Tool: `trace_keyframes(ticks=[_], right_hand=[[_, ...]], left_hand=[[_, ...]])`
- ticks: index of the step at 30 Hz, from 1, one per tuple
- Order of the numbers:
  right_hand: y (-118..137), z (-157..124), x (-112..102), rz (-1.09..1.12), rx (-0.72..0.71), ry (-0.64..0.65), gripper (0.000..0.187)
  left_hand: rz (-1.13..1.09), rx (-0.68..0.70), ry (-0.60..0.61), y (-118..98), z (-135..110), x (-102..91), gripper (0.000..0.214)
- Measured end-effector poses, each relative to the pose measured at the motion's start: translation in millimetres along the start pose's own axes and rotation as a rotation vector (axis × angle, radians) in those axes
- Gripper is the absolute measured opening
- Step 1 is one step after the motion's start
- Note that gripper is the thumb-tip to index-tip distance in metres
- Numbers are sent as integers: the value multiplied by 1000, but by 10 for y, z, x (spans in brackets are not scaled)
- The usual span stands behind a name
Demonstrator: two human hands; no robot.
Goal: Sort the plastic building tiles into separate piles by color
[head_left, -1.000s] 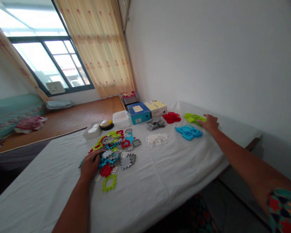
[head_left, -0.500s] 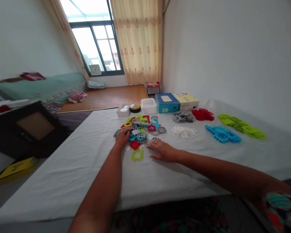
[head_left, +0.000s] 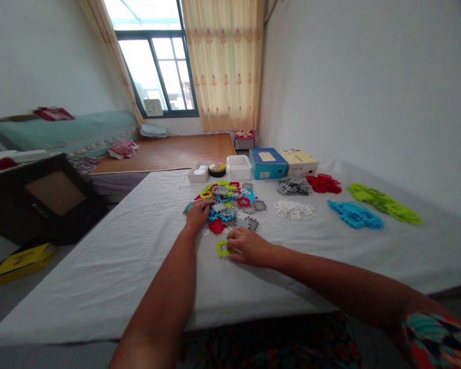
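Observation:
A lime-green square frame piece (head_left: 221, 249) with notched edges lies on the white cloth, just in front of the mixed pile. My right hand (head_left: 249, 247) has its fingers closed on the right side of that piece, which they partly cover. At the left edge of the mixed pile of interlocking plastic pieces (head_left: 226, 211) rests my left hand (head_left: 198, 213), its fingers stretched over the pieces and apparently holding none. The pile mixes red, blue, grey, white and green pieces. A red piece (head_left: 216, 226) lies at its near side, between my hands.
Sorted heaps stand to the right: white pieces (head_left: 294, 208), grey pieces (head_left: 293, 186), red pieces (head_left: 323, 183), blue pieces (head_left: 355, 214) and green pieces (head_left: 384, 202). Behind the pile are a white tray (head_left: 198, 177), a round tin (head_left: 217, 170), a clear container (head_left: 238, 167) and a blue box (head_left: 268, 164).
My right hand has moved to the lime-green square piece and closed on it; the piece sits slightly further right in view. My left hand stays at the pile's left edge.

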State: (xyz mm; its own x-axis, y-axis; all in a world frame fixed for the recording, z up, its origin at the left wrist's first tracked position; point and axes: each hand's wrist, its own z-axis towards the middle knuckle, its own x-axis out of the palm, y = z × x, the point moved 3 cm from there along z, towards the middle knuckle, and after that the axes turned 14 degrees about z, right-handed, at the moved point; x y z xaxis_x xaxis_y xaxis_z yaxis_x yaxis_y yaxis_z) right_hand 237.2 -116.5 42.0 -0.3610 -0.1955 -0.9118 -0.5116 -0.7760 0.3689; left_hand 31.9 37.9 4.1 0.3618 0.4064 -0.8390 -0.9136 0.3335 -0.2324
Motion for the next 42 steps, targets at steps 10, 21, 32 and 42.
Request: trace_keyframes(ticks=[10, 21, 32, 42], right_hand=[[-63, -742, -205, 195, -64, 15, 31], [-1801, -2248, -1343, 363, 676, -787, 41], [-2890, -3792, -1742, -245, 1462, -1028, 55], [-2079, -1556, -1203, -140, 387, -617, 37]], left_hand=[[18, 25, -3, 63, 11, 1, 35], [54, 49, 0, 235, 99, 51, 39], [68, 16, 12, 165, 79, 14, 38], [38, 14, -2, 99, 41, 38, 34]])
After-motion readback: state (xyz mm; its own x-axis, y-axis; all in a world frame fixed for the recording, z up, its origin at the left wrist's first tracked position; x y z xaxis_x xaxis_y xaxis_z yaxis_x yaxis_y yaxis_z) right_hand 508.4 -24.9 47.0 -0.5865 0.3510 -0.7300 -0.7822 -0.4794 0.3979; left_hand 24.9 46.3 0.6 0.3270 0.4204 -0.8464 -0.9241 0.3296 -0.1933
